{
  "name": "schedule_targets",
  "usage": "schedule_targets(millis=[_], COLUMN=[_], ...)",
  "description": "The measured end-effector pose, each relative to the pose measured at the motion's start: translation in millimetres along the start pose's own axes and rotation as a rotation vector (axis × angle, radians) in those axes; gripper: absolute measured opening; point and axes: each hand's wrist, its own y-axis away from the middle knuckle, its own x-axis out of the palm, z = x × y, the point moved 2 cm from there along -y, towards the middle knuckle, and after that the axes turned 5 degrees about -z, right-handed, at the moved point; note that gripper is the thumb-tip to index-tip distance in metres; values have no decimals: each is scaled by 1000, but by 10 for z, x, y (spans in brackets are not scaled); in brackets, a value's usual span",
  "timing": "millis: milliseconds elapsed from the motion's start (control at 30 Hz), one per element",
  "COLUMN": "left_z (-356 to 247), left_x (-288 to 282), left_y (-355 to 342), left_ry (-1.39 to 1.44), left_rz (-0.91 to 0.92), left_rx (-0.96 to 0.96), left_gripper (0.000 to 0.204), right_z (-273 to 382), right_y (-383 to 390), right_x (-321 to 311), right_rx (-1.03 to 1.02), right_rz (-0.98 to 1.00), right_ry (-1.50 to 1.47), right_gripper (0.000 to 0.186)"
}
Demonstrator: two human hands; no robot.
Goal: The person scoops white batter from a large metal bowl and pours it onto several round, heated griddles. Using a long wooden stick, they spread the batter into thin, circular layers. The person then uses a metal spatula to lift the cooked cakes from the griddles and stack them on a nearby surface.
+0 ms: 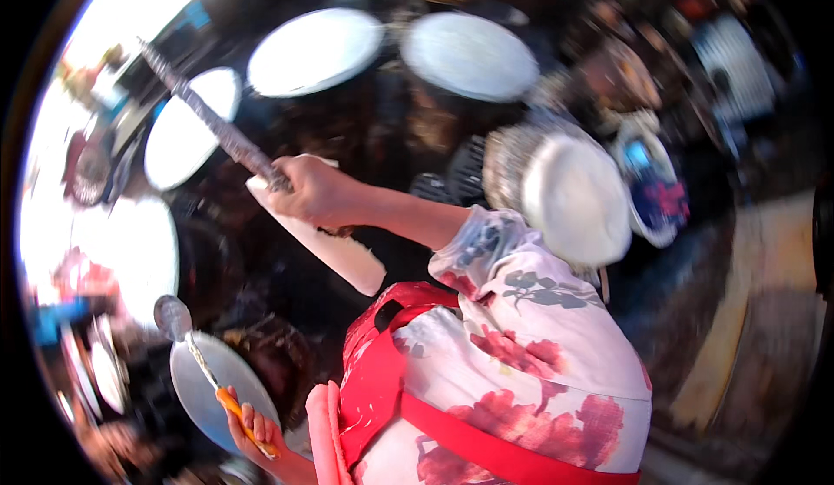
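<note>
My left hand (256,433), at the lower left, is closed round the orange handle of a ladle (201,359). The ladle's round grey bowl points up and away, past a round pale disc (217,389) on the near side. My right hand (314,191) reaches across the middle, fingers wrapped round the lower end of a long, mottled grey-brown stick (204,116) that slants to the upper left. Just under this hand is a pale, flat strip (321,246) with a ragged end; I cannot tell whether the hand also holds it.
Several round white discs, such as one at the back (314,50), ring a dark surface. A thick white round stack (573,198) stands right of my arm. Beside it is a container (647,181) with blue and pink things. Blurred clutter fills the left rim.
</note>
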Motion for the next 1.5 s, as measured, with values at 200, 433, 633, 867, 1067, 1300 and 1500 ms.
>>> schedule_targets(millis=[200, 433, 633, 867, 1067, 1300, 1500], left_z=[556, 1199, 1628, 1957, 2062, 1501, 970], left_x=[821, 1508, 1899, 1930, 1748, 1079, 156], left_y=[-700, -1100, -1181, -1086, -813, -257, 610], left_ry=[-220, -282, -316, -263, -61, 66, 63], left_rz=[151, 262, 300, 297, 227, 142, -30], left_rx=[-324, -551, -649, -718, -788, -450, -62], left_gripper=[39, 38, 38, 39, 41, 42, 39], right_z=[-222, -94, -1632, -2135, -1773, -1623, -1665], right_y=[1034, 3297, 4830, 5209, 5309, 3547, 1703], right_x=[-1668, -2865, -2795, -2821, -3116, -3017, -940], right_rx=[-307, -172, 75, 537, 1379, 465, -88], right_rz=[-823, -1565, -1923, -1954, -1547, -1254, -45], right_ry=[21, -216, -431, -104, 933, 1133, 791], right_gripper=[14, 22, 43, 33, 36, 35, 20])
